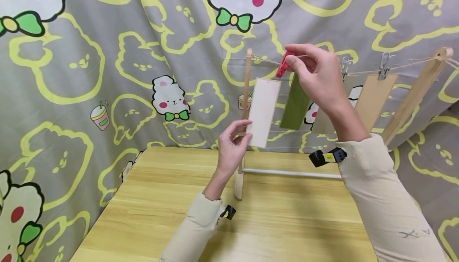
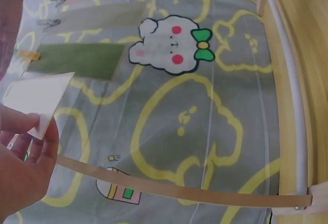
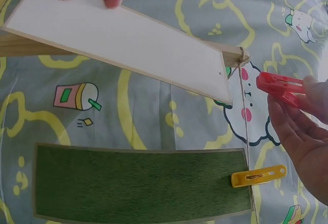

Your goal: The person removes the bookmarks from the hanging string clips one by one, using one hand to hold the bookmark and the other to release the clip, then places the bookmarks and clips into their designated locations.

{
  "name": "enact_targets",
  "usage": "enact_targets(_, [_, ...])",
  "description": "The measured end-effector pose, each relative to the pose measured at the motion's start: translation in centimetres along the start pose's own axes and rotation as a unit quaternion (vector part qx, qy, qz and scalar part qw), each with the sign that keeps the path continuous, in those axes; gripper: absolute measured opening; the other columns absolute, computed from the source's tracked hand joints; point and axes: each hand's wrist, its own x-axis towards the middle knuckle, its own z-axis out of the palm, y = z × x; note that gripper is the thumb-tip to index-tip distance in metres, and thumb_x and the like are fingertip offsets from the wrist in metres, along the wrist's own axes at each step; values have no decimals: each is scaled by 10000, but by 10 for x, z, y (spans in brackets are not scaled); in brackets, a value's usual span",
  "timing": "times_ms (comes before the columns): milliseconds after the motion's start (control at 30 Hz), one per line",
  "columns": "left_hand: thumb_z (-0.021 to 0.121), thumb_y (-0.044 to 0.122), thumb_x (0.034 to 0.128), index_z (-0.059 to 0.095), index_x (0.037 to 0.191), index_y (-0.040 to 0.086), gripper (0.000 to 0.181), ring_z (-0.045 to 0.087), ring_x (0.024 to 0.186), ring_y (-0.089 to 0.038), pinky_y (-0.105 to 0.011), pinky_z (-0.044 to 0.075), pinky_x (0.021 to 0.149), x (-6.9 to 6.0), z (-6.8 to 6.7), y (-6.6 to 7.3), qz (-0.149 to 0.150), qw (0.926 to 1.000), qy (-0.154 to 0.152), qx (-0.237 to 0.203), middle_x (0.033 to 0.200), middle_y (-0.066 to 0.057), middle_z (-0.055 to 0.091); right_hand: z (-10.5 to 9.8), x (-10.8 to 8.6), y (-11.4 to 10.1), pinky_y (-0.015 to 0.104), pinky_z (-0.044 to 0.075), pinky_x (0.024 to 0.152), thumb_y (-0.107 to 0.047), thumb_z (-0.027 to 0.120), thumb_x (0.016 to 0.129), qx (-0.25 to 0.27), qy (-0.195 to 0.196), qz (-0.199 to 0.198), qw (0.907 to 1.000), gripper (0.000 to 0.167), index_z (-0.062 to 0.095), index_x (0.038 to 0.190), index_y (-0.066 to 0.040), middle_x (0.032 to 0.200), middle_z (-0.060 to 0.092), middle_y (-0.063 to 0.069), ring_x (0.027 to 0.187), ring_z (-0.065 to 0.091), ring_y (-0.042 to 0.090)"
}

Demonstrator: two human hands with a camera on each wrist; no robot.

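Observation:
A white rectangular card (image 1: 265,112) with a thin tan border and a small hole at one end is pinched at its lower left edge by my left hand (image 1: 233,144). Its top end is close to the string (image 3: 243,96), beside the left wooden post (image 1: 247,82). Above it, my right hand (image 1: 319,74) pinches a red clothespin (image 3: 282,86) between thumb and fingers. The clothespin is near the string and apart from the card. A green card (image 3: 138,183) hangs beside the white one, held to the string by a yellow clothespin (image 3: 256,176).
Further right, a greyish card (image 1: 324,122) and a tan card (image 1: 376,94) hang from metal clips (image 1: 385,65). A right wooden post (image 1: 417,94) carries the string's other end. A white rod (image 1: 290,173) runs low across the frame above the wooden table (image 1: 154,206). A patterned curtain (image 1: 136,54) hangs behind.

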Motion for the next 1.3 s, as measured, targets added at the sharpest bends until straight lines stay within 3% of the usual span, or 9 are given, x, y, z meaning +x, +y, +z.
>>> enact_targets(233, [683,-161,870,701,1171,-32,329,661,891,-267,-211,515,650,-6,-7,-2,92,9999,68,-98,1079,-192,724,5,-15,2,198,550,883,-129,675,999,509,154,-248,9983,298,714,1285,-54,1102,727,84,945,681,124])
enact_targets(400, [666,-173,870,689,1172,-48,328,664,944,-176,-236,569,731,-12,-13,-1,108,9997,83,-198,1106,-184,718,9,-28,6,196,546,879,-90,668,998,653,198,-309,9972,303,701,1291,-22,1085,721,88,937,680,134])
enact_targets(733, [694,-183,861,687,1176,-48,342,667,967,-234,-260,586,777,-22,-31,3,187,9996,135,-132,1120,-196,709,15,-49,7,226,530,966,-25,655,990,1159,208,-135,9930,339,677,1329,-23,1180,673,108,1050,664,153])
enact_targets(1100, [691,-187,865,684,1177,-50,341,669,980,-193,-249,585,786,-35,-35,5,97,9998,103,-128,1117,-199,710,14,-73,14,224,518,976,7,635,993,1255,216,-93,9918,382,650,1372,-38,1255,648,113,1145,644,169])
enact_targets(1300, [686,-189,867,667,1181,-83,332,664,1022,-184,-278,593,827,-39,-36,7,254,9993,41,-286,1159,-236,688,12,-81,19,196,540,924,32,657,971,1204,337,-135,9921,400,646,1367,-23,1251,685,134,1110,657,165])
